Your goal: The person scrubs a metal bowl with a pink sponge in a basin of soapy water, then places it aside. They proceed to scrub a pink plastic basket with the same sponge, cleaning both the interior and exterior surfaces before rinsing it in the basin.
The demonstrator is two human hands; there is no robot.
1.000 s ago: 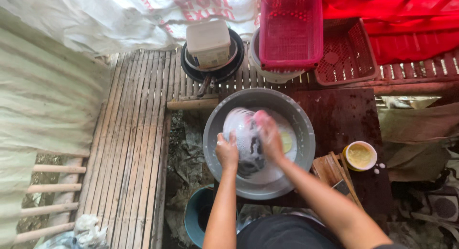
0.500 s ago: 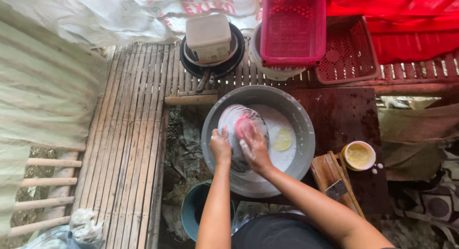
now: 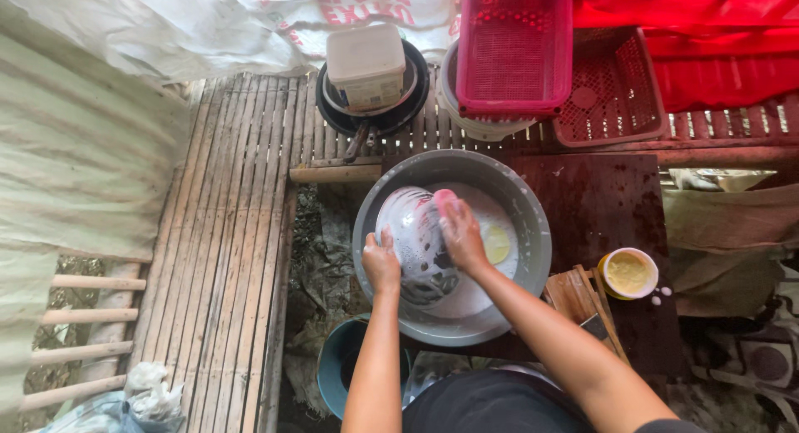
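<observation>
While the left hand grips the near rim of a soapy bowl, fingers curled over its edge, the right hand presses flat on the bowl's rounded side with a pink sponge showing just past its fingertips. The bowl is pale, glossy and streaked with grey suds, tilted on its side inside a large grey basin that sits on a dark board beside slatted bamboo flooring. A yellowish round thing lies in the basin's milky water, just right of the right hand; what it is cannot be made out. How much of the sponge the right hand closes on is hidden under the palm, so its hold cannot be judged for certain. The bowl's inside faces away and is unseen. Further off stand a black pan bearing a white tub, a pink basket and a small yellow-filled cup. A teal bucket is partly covered by the left forearm.
</observation>
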